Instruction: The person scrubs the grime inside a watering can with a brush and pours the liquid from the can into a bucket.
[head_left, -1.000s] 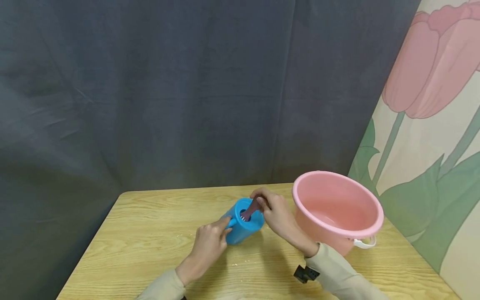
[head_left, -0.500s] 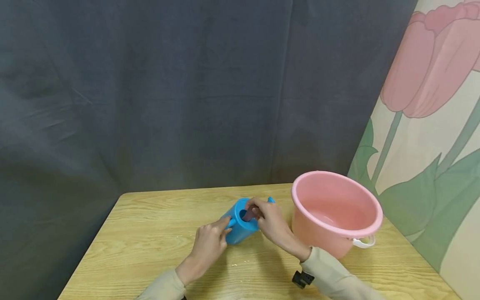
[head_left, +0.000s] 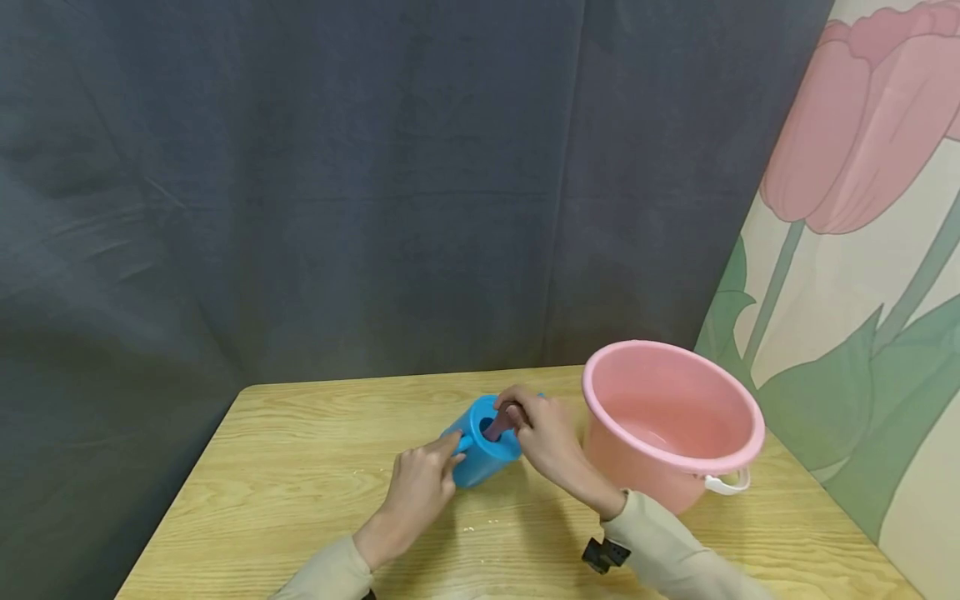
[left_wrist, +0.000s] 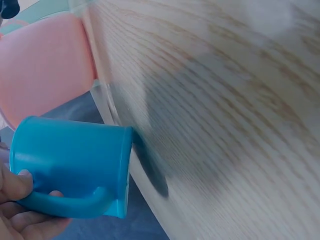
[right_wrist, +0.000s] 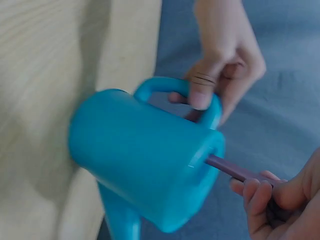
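Near the middle of the table, a blue watering can (head_left: 477, 469) has its round top opening facing up. My left hand (head_left: 414, 493) grips the loop handle (right_wrist: 160, 85), thumb on top. My right hand (head_left: 553, 446) holds a purple brush (head_left: 498, 424) by its handle, its lower end down inside the can's opening. In the right wrist view the brush's handle enters the can (right_wrist: 140, 155), and its bristles are hidden. The spout (right_wrist: 122, 215) points away from the left hand. In the left wrist view I cannot tell whether the can's base touches the table.
A pink bucket (head_left: 637, 475) with a white handle (head_left: 727, 483) stands close by on the right. Small wet drops (head_left: 480, 528) lie on the wooden table (head_left: 300, 483). Behind hangs a dark curtain (head_left: 375, 183); a wall with painted tulips (head_left: 847, 350) is at the right.
The brush has gone deeper into the can, so its striped bristles no longer show. My right hand dipped left, then shifted slightly back. The left hand keeps its grip.
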